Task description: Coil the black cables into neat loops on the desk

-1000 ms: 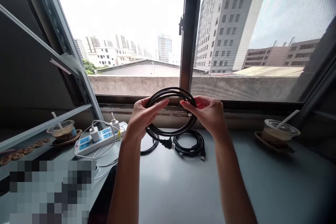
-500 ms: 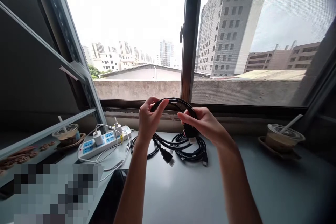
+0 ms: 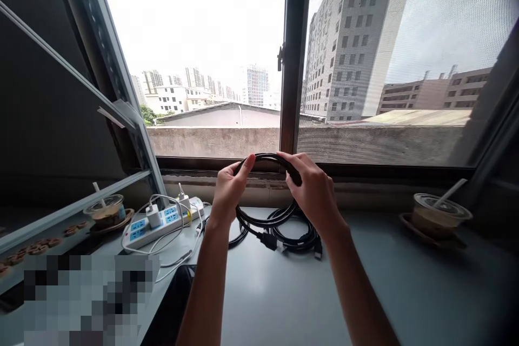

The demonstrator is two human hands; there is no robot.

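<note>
A black HDMI-type cable [image 3: 265, 221], wound into a loop, hangs above the table between my two hands. My left hand [image 3: 231, 189] is closed on the loop's left side, its thumb lying along the top. On the right side, my right hand [image 3: 310, 184] wraps its fingers round the coil. One connector [image 3: 268, 240] of the held cable dangles low, pointing right. Behind it, a second coiled black cable [image 3: 306, 246] lies on the table with a plug at its right. Part of another black coil [image 3: 239, 240] shows behind my left wrist.
A white power strip [image 3: 162, 227] with plugged-in chargers and white cords lies at the left. Iced drinks stand on both sides, one cup [image 3: 440, 216] right and one cup [image 3: 106, 211] left. A dark flat device [image 3: 168, 303] lies beside my left forearm. The window is ahead.
My right hand has shifted its grip upward and over the coil's right side, covering the connector that showed there. The dangling connector has swung right and up.
</note>
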